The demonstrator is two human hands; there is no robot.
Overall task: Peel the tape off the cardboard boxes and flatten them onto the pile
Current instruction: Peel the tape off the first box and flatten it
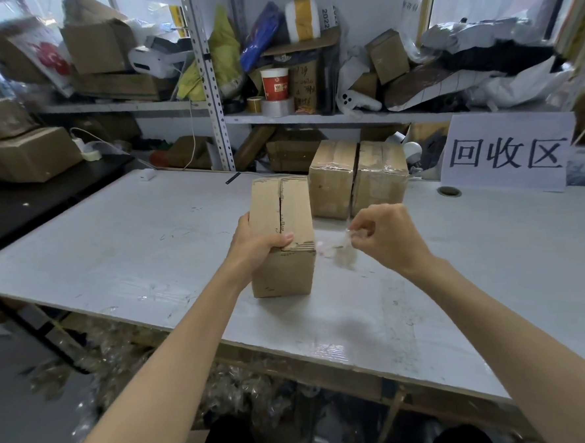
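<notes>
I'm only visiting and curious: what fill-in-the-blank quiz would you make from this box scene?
The left hand grips the near box; the right hand pinches crumpled tape to the ____ of that box.
Behind it stand ____ more boxes, side by side.
The paper sign bears ____ large black characters.
Missing words: right, two, three.

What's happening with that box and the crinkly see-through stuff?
A person's left grip holds a cardboard box upright on the white table, its top seam already bare. Their right grip pinches a crumpled wad of clear tape beside it. Two more boxes behind still wear shiny tape.
</notes>
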